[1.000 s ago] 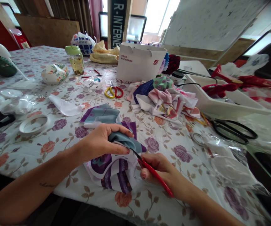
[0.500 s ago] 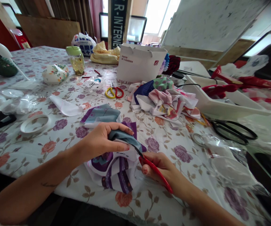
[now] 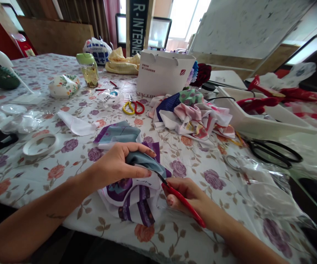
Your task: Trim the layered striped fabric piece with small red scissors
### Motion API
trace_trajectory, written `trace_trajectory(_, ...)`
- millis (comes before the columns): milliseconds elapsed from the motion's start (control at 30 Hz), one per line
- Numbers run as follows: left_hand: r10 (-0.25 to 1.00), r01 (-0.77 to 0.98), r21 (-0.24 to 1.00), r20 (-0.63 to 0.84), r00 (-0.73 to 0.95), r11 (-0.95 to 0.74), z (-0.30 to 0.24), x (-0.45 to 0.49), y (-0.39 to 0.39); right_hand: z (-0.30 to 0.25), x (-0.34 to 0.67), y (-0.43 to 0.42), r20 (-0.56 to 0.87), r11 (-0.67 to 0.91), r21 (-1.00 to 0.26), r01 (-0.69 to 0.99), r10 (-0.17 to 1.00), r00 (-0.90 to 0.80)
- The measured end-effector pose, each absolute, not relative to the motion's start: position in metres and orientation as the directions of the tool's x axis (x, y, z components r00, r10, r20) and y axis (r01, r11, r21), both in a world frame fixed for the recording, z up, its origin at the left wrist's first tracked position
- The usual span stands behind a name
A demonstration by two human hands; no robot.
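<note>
My left hand (image 3: 120, 165) is shut on a folded fabric piece (image 3: 131, 198), printed in purple, white and teal, pinching its teal edge between thumb and fingers. My right hand (image 3: 186, 194) grips a slim red-handled tool (image 3: 183, 203), probably small scissors, with a dark pointed tip. That tip reaches the fold right beside my left fingertips. The lower cloth rests on a floral tablecloth (image 3: 73, 205).
A teal-and-purple cloth (image 3: 117, 134) lies just beyond my left hand. Farther back are a crumpled fabric pile (image 3: 194, 119), a white paper bag (image 3: 164, 73) and yellow-and-red scissors (image 3: 133, 107). Black scissors (image 3: 271, 154) and clear plastic (image 3: 265, 190) lie to the right.
The red tool's tip has moved slightly right along the fold, with my right hand shifting a little. My left hand and the fabric stay nearly still.
</note>
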State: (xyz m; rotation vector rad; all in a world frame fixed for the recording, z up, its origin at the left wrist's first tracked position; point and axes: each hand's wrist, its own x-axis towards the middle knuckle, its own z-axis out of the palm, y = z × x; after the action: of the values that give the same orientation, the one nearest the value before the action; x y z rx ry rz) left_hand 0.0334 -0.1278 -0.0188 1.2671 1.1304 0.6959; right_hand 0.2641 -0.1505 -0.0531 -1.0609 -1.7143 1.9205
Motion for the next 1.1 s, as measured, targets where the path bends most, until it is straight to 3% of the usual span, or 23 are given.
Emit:
trace_trajectory(633,0.903,0.199,0.961,-0.251,0.349,0.190,-0.0143,0.0334,-0.1286,-0.0502,0.2635,-0.1494,-0.352,-0.224,-0.933,0.281,0.726,-0.591)
trace_trajectory(1100,0.927,0.138,0.990,-0.087,0.365,0.038,-0.0145,0.0278,-0.1332,-0.0469,0.2612,-0.1477,-0.363,-0.267,-0.931,0.250,0.756,-0.545)
